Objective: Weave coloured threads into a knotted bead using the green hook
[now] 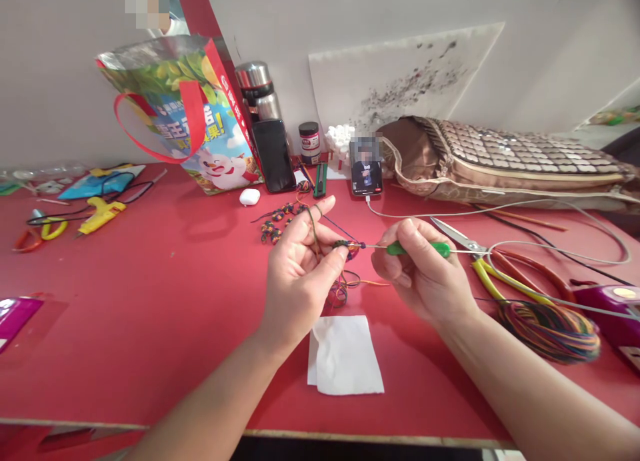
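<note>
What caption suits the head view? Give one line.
Over a red table, the left hand pinches yarn; the right hand grips a green-handled tool.

We read 雪王 in big white characters on the bag (227,138), partly behind its red strap (194,118); yellow line below ends 果!. Side-panel lettering, jar (310,142) label, lit phone (366,171) text: too small for us.

Left hand (307,261) pinches the yarn piece (347,248), a strand looped over its fingers. Right hand (425,264) grips the green-handled hook (420,249), its tip at the piece. White tissue (346,356) lies on the red table (200,341). Scissors (475,248) lie near the multicolored coil (553,331), right side.
</note>
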The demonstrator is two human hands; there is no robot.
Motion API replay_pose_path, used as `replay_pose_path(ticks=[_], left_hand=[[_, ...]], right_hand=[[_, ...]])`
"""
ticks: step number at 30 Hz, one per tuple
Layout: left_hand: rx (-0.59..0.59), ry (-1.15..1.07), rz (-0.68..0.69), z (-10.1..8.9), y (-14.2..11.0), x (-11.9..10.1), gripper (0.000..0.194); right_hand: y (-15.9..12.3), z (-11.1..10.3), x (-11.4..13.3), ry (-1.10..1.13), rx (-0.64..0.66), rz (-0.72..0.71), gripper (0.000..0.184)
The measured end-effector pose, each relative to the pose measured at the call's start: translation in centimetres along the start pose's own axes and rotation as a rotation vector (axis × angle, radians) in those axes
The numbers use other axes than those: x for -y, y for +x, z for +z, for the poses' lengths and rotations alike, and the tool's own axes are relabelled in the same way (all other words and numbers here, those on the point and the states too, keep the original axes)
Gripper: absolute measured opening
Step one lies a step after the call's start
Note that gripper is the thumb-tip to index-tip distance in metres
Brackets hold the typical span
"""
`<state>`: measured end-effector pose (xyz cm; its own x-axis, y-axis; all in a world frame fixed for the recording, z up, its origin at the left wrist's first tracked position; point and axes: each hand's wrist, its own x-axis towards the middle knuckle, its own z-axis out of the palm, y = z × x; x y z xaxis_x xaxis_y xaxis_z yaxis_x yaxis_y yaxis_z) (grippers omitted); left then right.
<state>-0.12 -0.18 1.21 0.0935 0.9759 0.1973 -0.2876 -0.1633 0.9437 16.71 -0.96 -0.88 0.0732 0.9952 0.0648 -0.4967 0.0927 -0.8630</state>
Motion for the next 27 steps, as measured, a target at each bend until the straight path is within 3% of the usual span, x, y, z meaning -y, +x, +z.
replay_pose_path(ticks=[15,27], left_hand=[[0.003,0.164,0.125,0.4,-0.3,-0.3,0.032],[0.040,0.461,0.369,-0.4,-0.7,0.9,0.045]], right_hand=[[-0.1,0.1,0.2,-0.045,-0.023,-0.006,0.047],[-0.7,0.2,0.2,-0.150,-0.041,-0.120,0.041]])
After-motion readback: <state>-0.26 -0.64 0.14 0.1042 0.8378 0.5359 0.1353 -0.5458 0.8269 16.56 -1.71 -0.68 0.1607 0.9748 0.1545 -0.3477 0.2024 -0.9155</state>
